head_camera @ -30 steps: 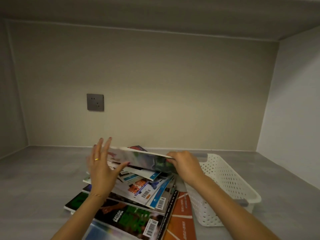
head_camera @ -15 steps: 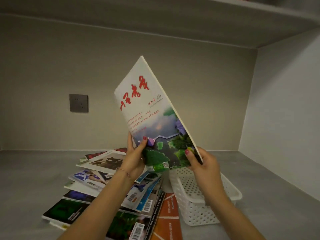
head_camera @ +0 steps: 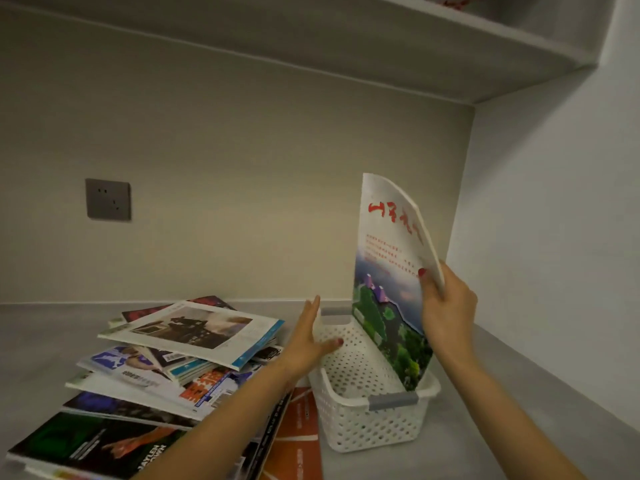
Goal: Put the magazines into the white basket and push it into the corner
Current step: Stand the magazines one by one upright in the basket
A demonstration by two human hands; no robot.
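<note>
A white perforated basket with grey handles stands on the grey shelf, right of centre. A magazine with red characters and a green landscape cover stands upright with its lower edge inside the basket. My right hand grips that magazine by its right edge. My left hand is flat with straight fingers and rests on the basket's left rim. To the left, a messy pile of magazines lies fanned out.
An orange magazine lies flat against the basket's left side. A grey wall socket is on the back wall. The right wall meets the back wall just behind the basket. A shelf board hangs overhead.
The magazine, lifted off the pile and held by both hands, has moved right and down into the basket. My left hand has let go of it and now rests on the basket rim.
</note>
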